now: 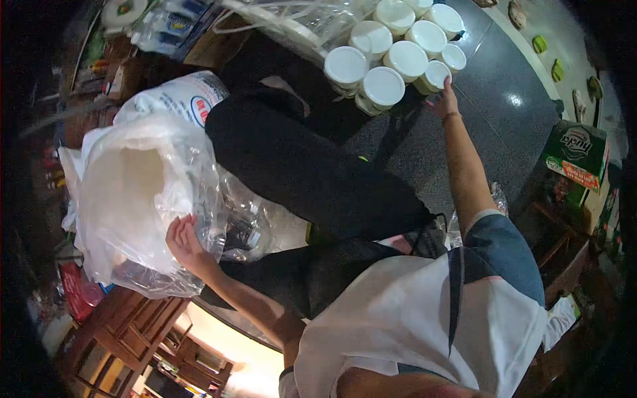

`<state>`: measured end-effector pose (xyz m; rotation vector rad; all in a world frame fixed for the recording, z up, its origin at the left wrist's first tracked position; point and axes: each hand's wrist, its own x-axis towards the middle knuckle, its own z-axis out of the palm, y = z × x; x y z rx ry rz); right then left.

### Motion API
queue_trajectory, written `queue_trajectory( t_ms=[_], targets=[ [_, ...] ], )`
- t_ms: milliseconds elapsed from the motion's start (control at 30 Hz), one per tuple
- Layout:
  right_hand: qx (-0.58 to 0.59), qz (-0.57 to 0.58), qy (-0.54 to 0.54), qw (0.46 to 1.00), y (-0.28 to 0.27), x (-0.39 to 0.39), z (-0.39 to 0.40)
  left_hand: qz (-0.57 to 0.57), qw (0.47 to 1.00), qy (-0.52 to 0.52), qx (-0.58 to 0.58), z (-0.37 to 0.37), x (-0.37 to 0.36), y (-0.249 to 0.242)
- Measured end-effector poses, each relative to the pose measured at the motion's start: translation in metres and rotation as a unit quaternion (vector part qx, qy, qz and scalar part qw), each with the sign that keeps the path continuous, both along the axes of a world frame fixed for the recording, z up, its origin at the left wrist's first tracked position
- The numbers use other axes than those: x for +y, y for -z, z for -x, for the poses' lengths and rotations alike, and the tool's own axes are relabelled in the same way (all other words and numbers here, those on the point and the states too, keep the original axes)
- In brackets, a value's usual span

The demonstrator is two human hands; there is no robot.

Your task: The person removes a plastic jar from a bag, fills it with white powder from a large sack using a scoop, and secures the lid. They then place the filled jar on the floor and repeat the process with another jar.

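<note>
A large clear plastic bag (pixel 142 205) with white lining stands with its mouth open at the left, pale inside. My left hand (pixel 186 244) rests against the bag's near right side, fingers slightly curled and apart, with nothing visible in them. At the top, a cluster of several jars with white lids (pixel 406 60) stands on the dark floor. My right hand (pixel 444 103) is stretched toward it, fingers apart, beside a smaller jar (pixel 436 75); whether they touch it is hard to tell.
A printed white sack (pixel 182 96) lies behind the bag. Water bottles (pixel 162 30) are at the upper left. My dark-trousered legs (pixel 318 172) cross the middle. A green carton (pixel 577 152) stands at the right, and wooden furniture (pixel 126 325) at the lower left.
</note>
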<state>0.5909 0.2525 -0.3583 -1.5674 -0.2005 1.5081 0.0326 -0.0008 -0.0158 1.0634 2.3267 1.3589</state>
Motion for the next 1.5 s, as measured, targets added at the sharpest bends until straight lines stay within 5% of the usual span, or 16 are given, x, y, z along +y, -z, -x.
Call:
queue_trajectory(
  t_ms=[200, 300, 500, 567, 633, 700, 800, 1000, 1033, 1100, 1200, 1233, 1267, 1333, 1500],
  targets=[
    [-0.228, 0.038, -0.029, 0.973, 0.04, 0.024, -0.014, -0.016, 1.0, 0.015, 0.004, -0.021, -0.001, -0.005],
    [-0.303, -0.036, -0.07, 0.95, 0.089, 0.031, -0.039, -0.006, 1.0, 0.015, 0.021, -0.024, 0.001, -0.006],
    [-0.205, -0.01, -0.126, 0.97, 0.073, 0.031, -0.053, 0.034, 0.999, 0.03, 0.023, -0.037, 0.014, -0.009],
    [-0.22, 0.033, -0.182, 0.958, 0.111, 0.045, -0.091, 0.05, 0.997, 0.042, 0.03, -0.039, 0.017, -0.011],
    [-0.193, 0.044, -0.075, 0.977, 0.098, 0.051, -0.087, 0.056, 0.997, 0.049, 0.022, -0.046, 0.022, -0.018],
    [-0.115, 0.026, 0.194, 0.974, 0.005, 0.057, -0.051, 0.059, 0.997, 0.048, 0.01, -0.05, 0.024, -0.018],
    [-0.071, 0.009, 0.14, 0.988, 0.015, 0.081, -0.077, 0.047, 0.998, 0.045, -0.007, -0.044, 0.017, -0.015],
    [-0.249, -0.041, -0.096, 0.963, 0.158, 0.125, -0.168, -0.007, 0.999, 0.043, 0.009, -0.03, 0.001, -0.003],
    [-0.121, 0.038, 0.014, 0.992, 0.06, 0.105, -0.113, 0.046, 0.996, 0.036, 0.074, -0.031, 0.002, -0.009],
    [-0.083, -0.011, -0.092, 0.992, 0.139, 0.124, -0.186, 0.083, 0.991, 0.016, 0.103, -0.032, 0.007, -0.018],
    [-0.303, -0.084, -0.042, 0.948, 0.194, 0.143, -0.258, 0.022, 0.996, -0.011, 0.084, -0.017, 0.007, -0.021],
    [-0.148, -0.199, 0.064, 0.967, 0.14, 0.13, -0.22, 0.014, 0.994, -0.031, 0.107, -0.013, 0.008, -0.027],
    [-0.368, -0.191, 0.166, 0.895, 0.089, 0.128, -0.17, 0.005, 0.99, -0.048, 0.129, -0.008, 0.009, -0.035],
    [-0.359, -0.27, 0.175, 0.876, -0.042, 0.085, -0.061, -0.017, 0.989, -0.07, 0.129, 0.003, 0.006, -0.045],
    [-0.337, -0.409, 0.106, 0.842, -0.224, 0.03, 0.123, 0.019, 0.99, -0.041, 0.134, 0.065, -0.006, -0.057]
  ],
)
